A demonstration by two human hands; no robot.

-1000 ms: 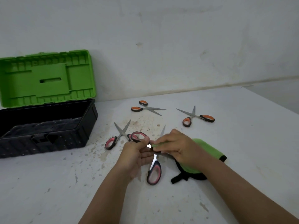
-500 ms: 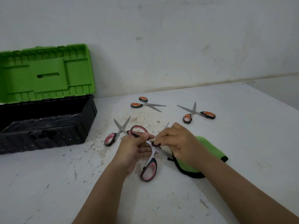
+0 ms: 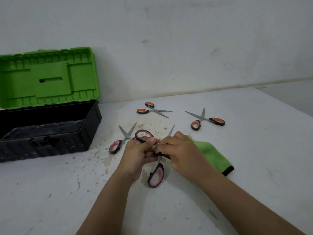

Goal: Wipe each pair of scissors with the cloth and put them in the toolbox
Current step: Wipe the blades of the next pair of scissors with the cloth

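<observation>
Left hand (image 3: 137, 153) curled round upper handle loop of pink-handled scissors (image 3: 156, 174), thumb pressed over the loop's rim. Right hand (image 3: 180, 152) pinching green cloth (image 3: 214, 154) against the blades near the pivot, fingers bent; lower pink loop hanging free just above white table (image 3: 254, 150); one blade tip poking up past the right knuckles. Rest of cloth trailing right from under the right hand, flat on table, black hem at its near corner.

Second pink pair (image 3: 122, 141) lying open on table, just left of left hand, blades pointing away. Two orange-handled pairs farther back: one (image 3: 150, 110) with blades nearly closed pointing right, other (image 3: 205, 120) spread open, well right of the first.

Toolbox (image 3: 50, 133) at left, black tub with green lid (image 3: 49, 77) standing open against wall (image 3: 169, 39). Inside: dark speckled floor only, no scissors visible. Bare table between tub's right wall and the hands. Table's right edge visible at upper right; stained, flecked surface in middle.
</observation>
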